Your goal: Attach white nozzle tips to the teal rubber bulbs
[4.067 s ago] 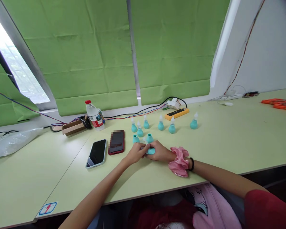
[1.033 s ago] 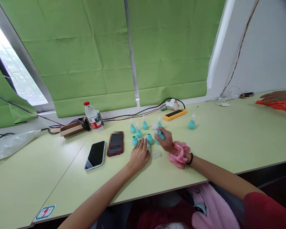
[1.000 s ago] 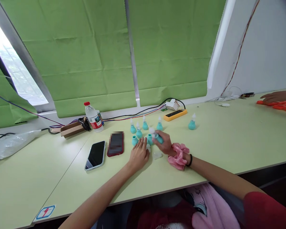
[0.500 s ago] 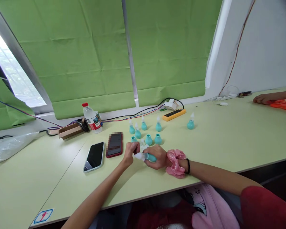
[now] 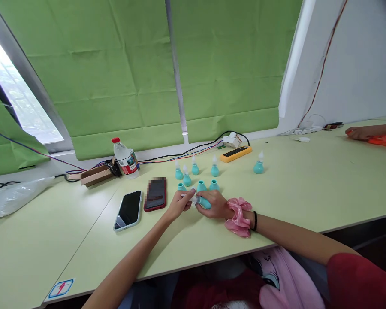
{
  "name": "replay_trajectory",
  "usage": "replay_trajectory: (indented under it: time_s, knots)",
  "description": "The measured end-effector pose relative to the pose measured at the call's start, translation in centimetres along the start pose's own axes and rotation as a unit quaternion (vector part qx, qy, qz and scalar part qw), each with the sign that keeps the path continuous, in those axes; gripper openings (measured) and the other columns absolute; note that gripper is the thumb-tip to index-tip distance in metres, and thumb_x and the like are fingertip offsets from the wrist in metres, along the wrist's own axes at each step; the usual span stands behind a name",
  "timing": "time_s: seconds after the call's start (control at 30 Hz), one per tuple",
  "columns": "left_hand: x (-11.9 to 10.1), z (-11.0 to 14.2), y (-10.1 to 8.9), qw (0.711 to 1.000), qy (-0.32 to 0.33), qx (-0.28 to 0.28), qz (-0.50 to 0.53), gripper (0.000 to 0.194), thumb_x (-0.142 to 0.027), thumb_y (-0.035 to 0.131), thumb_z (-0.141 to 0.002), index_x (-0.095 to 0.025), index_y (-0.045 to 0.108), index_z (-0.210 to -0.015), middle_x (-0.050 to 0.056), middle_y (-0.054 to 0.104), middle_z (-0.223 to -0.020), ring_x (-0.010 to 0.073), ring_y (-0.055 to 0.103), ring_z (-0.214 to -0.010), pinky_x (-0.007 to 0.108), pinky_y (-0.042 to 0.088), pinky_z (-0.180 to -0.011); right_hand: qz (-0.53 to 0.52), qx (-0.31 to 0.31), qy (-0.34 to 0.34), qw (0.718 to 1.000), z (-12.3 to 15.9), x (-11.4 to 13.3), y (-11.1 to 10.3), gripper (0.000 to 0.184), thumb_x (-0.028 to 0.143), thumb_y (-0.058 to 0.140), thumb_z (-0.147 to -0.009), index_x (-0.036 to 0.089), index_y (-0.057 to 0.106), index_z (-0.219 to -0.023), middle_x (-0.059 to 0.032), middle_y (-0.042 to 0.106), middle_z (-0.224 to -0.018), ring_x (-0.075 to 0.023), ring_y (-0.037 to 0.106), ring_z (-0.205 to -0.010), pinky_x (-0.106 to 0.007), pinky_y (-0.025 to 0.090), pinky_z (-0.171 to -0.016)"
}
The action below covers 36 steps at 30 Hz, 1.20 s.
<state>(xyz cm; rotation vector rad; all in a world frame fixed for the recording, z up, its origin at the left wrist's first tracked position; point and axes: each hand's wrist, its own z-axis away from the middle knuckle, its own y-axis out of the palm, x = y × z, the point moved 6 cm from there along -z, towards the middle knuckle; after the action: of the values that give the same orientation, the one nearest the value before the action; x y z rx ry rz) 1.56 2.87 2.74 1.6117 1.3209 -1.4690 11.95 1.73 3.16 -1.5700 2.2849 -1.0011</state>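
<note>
My right hand is closed around the teal bulb of a nasal aspirator, which lies tilted with its clear tip toward the left. My left hand pinches that clear tip between thumb and fingers. Just beyond my hands stand open-necked teal bulbs without tips, partly hidden by my fingers. Behind them several aspirators with clear tips stand upright. Another finished-looking aspirator stands apart to the right.
Two phones lie left of my hands. A water bottle, an open cardboard box and cables line the back edge, with a yellow-orange bar-shaped item. At far right, another person's hand rests by an orange object.
My left hand has moved onto the aspirator's clear tip and now grips it. The aspirator and my right hand have shifted slightly away from me.
</note>
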Motion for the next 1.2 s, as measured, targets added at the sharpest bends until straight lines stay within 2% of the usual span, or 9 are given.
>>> replay_trajectory:
  time_s: [0.17, 0.27, 0.37, 0.43, 0.53, 0.63, 0.8, 0.97, 1.2]
  knots:
    - [1.0, -0.4, 0.5, 0.988, -0.077, 0.073, 0.110, 0.046, -0.046, 0.032, -0.078, -0.017, 0.025, -0.043, -0.007, 0.025, -0.029, 0.0034, 0.021, -0.028, 0.019, 0.016, -0.036, -0.012, -0.036, 0.014, 0.999, 0.1, -0.1, -0.3, 0.020, 0.029, 0.047, -0.071, 0.020, 0.048, -0.089, -0.0033, 0.060, -0.073, -0.0166, 0.057, -0.062, -0.028, 0.041, -0.056]
    - [1.2, -0.7, -0.2, 0.989, -0.087, 0.045, 0.114, 0.046, -0.050, 0.022, -0.078, -0.019, 0.024, -0.044, -0.008, 0.019, -0.027, 0.0048, 0.018, -0.026, 0.020, 0.019, -0.034, -0.007, -0.054, 0.019, 0.998, 0.0, -0.1, -0.8, 0.021, 0.029, 0.047, -0.070, 0.020, 0.047, -0.089, -0.0030, 0.059, -0.073, -0.0160, 0.056, -0.061, -0.027, 0.041, -0.056]
    - [0.6, -0.8, -1.9, 0.995, -0.027, -0.077, -0.060, 0.042, -0.052, 0.027, -0.076, -0.018, 0.034, -0.053, -0.008, 0.026, -0.032, 0.0070, 0.028, -0.029, 0.020, 0.023, -0.037, -0.003, -0.082, 0.045, 0.996, -0.2, -0.3, -1.7, 0.020, 0.030, 0.047, -0.071, 0.020, 0.046, -0.088, -0.0027, 0.059, -0.072, -0.0156, 0.056, -0.060, -0.027, 0.041, -0.057]
    - [0.0, -0.5, -2.0, 0.954, 0.014, -0.129, -0.272, 0.032, -0.048, 0.037, -0.075, -0.017, 0.044, -0.071, -0.005, 0.040, -0.041, 0.0107, 0.043, -0.038, 0.020, 0.028, -0.042, -0.009, -0.096, 0.064, 0.993, -0.3, -0.6, -2.1, 0.020, 0.031, 0.047, -0.071, 0.021, 0.046, -0.088, -0.0027, 0.059, -0.072, -0.0154, 0.056, -0.060, -0.027, 0.041, -0.058]
    - [0.6, -0.3, -0.9, 0.853, 0.017, -0.108, -0.510, 0.030, -0.037, 0.038, -0.078, -0.018, 0.042, -0.099, 0.002, 0.054, -0.059, 0.0179, 0.055, -0.056, 0.023, 0.032, -0.049, -0.022, -0.097, 0.068, 0.993, -0.4, -0.8, -2.2, 0.019, 0.031, 0.047, -0.072, 0.021, 0.046, -0.088, -0.0025, 0.059, -0.074, -0.0150, 0.056, -0.060, -0.026, 0.041, -0.057]
    - [1.3, -0.2, -0.2, 0.825, 0.017, -0.078, -0.560, 0.034, -0.035, 0.031, -0.081, -0.017, 0.036, -0.109, 0.003, 0.056, -0.063, 0.0194, 0.056, -0.058, 0.023, 0.032, -0.048, -0.019, -0.095, 0.064, 0.993, -0.4, -0.7, -2.0, 0.020, 0.031, 0.048, -0.072, 0.021, 0.046, -0.088, -0.0025, 0.059, -0.074, -0.0150, 0.055, -0.061, -0.026, 0.041, -0.058]
    - [0.2, 0.1, -0.8, 0.881, 0.067, -0.111, -0.454, 0.024, -0.033, 0.032, -0.081, -0.017, 0.047, -0.092, -0.003, 0.046, -0.050, 0.0132, 0.048, -0.048, 0.022, 0.030, -0.046, -0.015, -0.043, 0.076, 0.996, -0.6, -0.6, -1.6, 0.017, 0.030, 0.045, -0.074, 0.020, 0.046, -0.087, -0.0017, 0.057, -0.070, -0.0145, 0.054, -0.058, -0.025, 0.040, -0.056]
    - [-0.3, 0.1, -0.5, 0.977, 0.083, -0.100, -0.167, 0.021, -0.034, 0.050, -0.071, -0.013, 0.051, -0.076, -0.002, 0.048, -0.052, 0.0080, 0.045, -0.045, 0.019, 0.034, -0.044, -0.039, -0.030, 0.092, 0.995, -0.6, -1.0, -1.4, 0.015, 0.027, 0.038, -0.079, 0.018, 0.047, -0.086, -0.0026, 0.057, -0.071, -0.0147, 0.053, -0.064, -0.025, 0.039, -0.059]
    - [0.2, -0.1, 0.2, 0.995, 0.039, -0.083, 0.045, 0.024, -0.034, 0.054, -0.069, -0.010, 0.054, -0.065, 0.002, 0.054, -0.055, 0.0086, 0.049, -0.045, 0.022, 0.041, -0.042, -0.100, -0.021, 0.088, 0.991, -0.5, -1.0, -1.1, 0.017, 0.026, 0.032, -0.083, 0.017, 0.047, -0.081, -0.0008, 0.052, -0.065, -0.0118, 0.048, -0.060, -0.023, 0.037, -0.059]
